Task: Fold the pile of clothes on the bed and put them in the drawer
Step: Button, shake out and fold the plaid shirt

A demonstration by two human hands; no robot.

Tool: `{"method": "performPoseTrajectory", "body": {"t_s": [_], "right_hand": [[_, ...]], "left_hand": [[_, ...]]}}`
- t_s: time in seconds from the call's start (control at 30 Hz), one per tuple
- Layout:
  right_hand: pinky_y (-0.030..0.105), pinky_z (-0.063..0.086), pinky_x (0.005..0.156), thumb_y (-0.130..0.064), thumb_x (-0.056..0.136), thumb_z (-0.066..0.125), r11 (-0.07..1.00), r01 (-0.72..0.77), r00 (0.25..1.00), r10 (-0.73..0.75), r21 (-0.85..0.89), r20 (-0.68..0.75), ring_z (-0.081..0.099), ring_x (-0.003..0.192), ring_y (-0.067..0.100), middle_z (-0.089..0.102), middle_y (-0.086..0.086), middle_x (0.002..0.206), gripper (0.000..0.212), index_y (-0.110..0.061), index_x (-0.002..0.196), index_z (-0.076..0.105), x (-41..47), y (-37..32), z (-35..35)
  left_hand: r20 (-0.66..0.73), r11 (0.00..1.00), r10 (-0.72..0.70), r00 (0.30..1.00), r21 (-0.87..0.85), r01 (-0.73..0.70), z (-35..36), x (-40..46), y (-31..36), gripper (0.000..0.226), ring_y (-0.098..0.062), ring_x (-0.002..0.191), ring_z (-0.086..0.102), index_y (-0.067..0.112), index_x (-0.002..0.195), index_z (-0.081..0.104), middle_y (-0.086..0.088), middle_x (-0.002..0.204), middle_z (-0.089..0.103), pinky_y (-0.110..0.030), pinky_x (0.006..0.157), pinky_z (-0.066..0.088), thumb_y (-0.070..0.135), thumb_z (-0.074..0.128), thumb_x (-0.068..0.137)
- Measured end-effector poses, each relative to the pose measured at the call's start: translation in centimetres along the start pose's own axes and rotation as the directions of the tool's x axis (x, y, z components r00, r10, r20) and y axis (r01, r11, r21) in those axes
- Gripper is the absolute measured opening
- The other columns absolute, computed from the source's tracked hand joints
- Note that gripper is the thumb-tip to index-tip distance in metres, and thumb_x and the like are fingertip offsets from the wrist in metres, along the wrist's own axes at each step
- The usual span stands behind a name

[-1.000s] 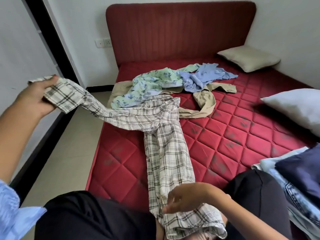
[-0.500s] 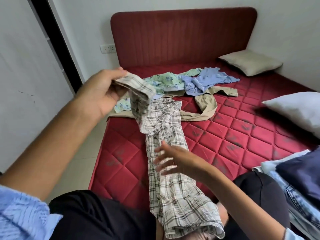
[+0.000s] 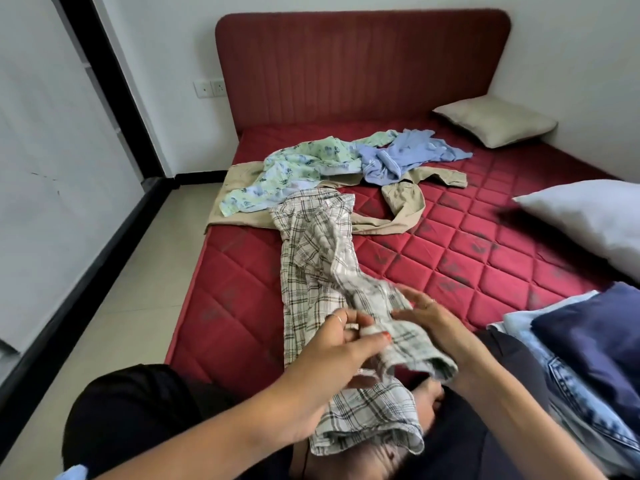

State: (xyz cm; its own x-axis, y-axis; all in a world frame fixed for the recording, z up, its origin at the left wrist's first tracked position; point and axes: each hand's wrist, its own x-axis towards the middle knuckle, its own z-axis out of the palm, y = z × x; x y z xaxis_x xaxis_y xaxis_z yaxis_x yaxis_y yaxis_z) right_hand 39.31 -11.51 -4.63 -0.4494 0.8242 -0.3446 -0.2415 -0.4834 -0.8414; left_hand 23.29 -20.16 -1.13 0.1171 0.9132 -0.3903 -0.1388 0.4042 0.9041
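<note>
Since 0.5 s ago the left hand (image 3: pixel 332 344) has carried the plaid sleeve from 11 o'clock down to the right hand (image 3: pixel 433 317). Head view: 1 plaid shirt (image 3: pixel 318 244) lies lengthwise on the bed (image 3: pixel 485 258); left grip pinches its cuff, right grip's fingers are spread on it. 3 unfolded clothes (image 3: pixel 346 161) at 12 o'clock, 2 pillows (image 3: pixel 495 123), folded stack (image 3: pixel 588 341) at 3 o'clock.
</note>
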Motion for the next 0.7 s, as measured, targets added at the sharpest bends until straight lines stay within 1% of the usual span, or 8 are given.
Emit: {"method": "performPoseTrajectory", "body": {"t_s": [0.13, 0.2, 0.3, 0.37, 0.47, 0.5, 0.63, 0.7], "right_hand": [[0.028, 0.054, 0.045, 0.011, 0.086, 0.057, 0.987, -0.095, 0.985, 0.075, -0.130, -0.153, 0.065, 0.054, 0.022, 0.068, 0.018, 0.085, 0.043, -0.015, 0.119, 0.051, -1.2, 4.0, -1.4], [0.037, 0.059, 0.059, 0.001, 0.089, 0.061, 0.925, -0.137, 0.983, 0.083, -0.355, -0.162, 0.065, 0.063, 0.020, 0.067, 0.015, 0.089, 0.033, -0.019, 0.115, 0.055, -1.5, 5.8, -1.7], [0.038, 0.050, 0.089, -0.027, 0.090, 0.064, 0.606, -0.160, 0.985, 0.046, -0.779, -0.167, 0.060, 0.085, 0.015, 0.061, 0.000, 0.097, 0.020, -0.027, 0.110, 0.060, -1.2, 6.7, -2.4], [0.033, 0.047, 0.093, -0.038, 0.087, 0.062, 0.436, -0.135, 0.990, 0.021, -0.890, -0.140, 0.060, 0.096, 0.015, 0.058, -0.008, 0.099, 0.020, -0.035, 0.106, 0.056, -0.8, 6.5, -2.2], [0.033, 0.049, 0.091, -0.030, 0.086, 0.062, 0.306, -0.070, 0.997, -0.005, -0.950, -0.075, 0.061, 0.098, 0.014, 0.061, -0.006, 0.108, 0.023, -0.040, 0.104, 0.053, -0.4, 6.4, -1.6], [0.033, 0.050, 0.089, -0.023, 0.088, 0.061, 0.341, -0.027, 0.998, -0.039, -0.940, -0.042, 0.062, 0.096, 0.015, 0.063, -0.001, 0.111, 0.023, -0.037, 0.106, 0.056, -0.3, 6.5, -1.4], [0.026, 0.050, 0.080, 0.002, 0.090, 0.060, 0.827, 0.179, 0.982, -0.119, -0.533, 0.144, 0.059, 0.089, 0.012, 0.064, 0.005, 0.116, 0.037, -0.019, 0.120, 0.061, -0.7, 6.0, -0.9], [0.021, 0.050, 0.076, 0.001, 0.090, 0.060, 0.793, 0.174, 0.984, -0.125, -0.584, 0.123, 0.058, 0.084, 0.008, 0.059, -0.003, 0.110, 0.039, -0.019, 0.123, 0.058, -0.7, 5.8, -1.0]], "left_hand": [[0.085, 0.907, -0.256, 0.963, 0.365, 0.208, -2.5, 1.8, -2.4, 0.018, -0.008, 0.057, 0.061, 0.023, 0.104, 0.058, 0.007, 0.071, 0.064, -0.024, 0.056, 0.049, 0.031, 0.066, 0.089], [0.089, 0.805, -0.314, 0.945, 0.553, 0.216, -3.8, 2.7, -3.5, 0.020, -0.006, 0.059, 0.059, 0.026, 0.106, 0.060, 0.006, 0.080, 0.060, -0.021, 0.054, 0.047, 0.038, 0.063, 0.090], [0.168, 0.727, -0.434, 0.885, 0.646, 0.234, -5.3, 3.4, -3.8, 0.032, -0.009, 0.066, 0.064, 0.023, 0.119, 0.058, 0.002, 0.086, 0.066, -0.014, 0.051, 0.043, 0.045, 0.051, 0.096], [0.216, 0.734, -0.472, 0.855, 0.634, 0.245, -6.3, 3.8, -3.4, 0.037, -0.010, 0.070, 0.066, 0.021, 0.121, 0.059, 0.001, 0.086, 0.072, -0.014, 0.055, 0.042, 0.047, 0.047, 0.097], [0.106, 0.708, -0.408, 0.907, 0.664, 0.241, -8.1, 5.1, -3.6, 0.036, -0.008, 0.066, 0.064, 0.018, 0.111, 0.063, 0.001, 0.084, 0.072, -0.014, 0.053, 0.040, 0.046, 0.046, 0.098], [0.022, 0.686, -0.377, 0.926, 0.679, 0.263, -8.6, 5.6, -3.9, 0.036, -0.006, 0.062, 0.063, 0.018, 0.104, 0.063, 0.002, 0.080, 0.071, -0.014, 0.051, 0.039, 0.047, 0.045, 0.098], [-0.236, 0.613, -0.337, 0.911, 0.680, 0.403, -10.4, 7.0, -5.8, 0.048, -0.005, 0.045, 0.055, 0.015, 0.086, 0.060, 0.004, 0.062, 0.061, -0.015, 0.041, 0.031, 0.057, 0.038, 0.096], [-0.289, 0.537, -0.344, 0.893, 0.720, 0.440, -10.8, 7.2, -7.1, 0.059, -0.008, 0.042, 0.054, 0.009, 0.091, 0.059, 0.000, 0.063, 0.061, -0.014, 0.039, 0.030, 0.061, 0.031, 0.096]]}}
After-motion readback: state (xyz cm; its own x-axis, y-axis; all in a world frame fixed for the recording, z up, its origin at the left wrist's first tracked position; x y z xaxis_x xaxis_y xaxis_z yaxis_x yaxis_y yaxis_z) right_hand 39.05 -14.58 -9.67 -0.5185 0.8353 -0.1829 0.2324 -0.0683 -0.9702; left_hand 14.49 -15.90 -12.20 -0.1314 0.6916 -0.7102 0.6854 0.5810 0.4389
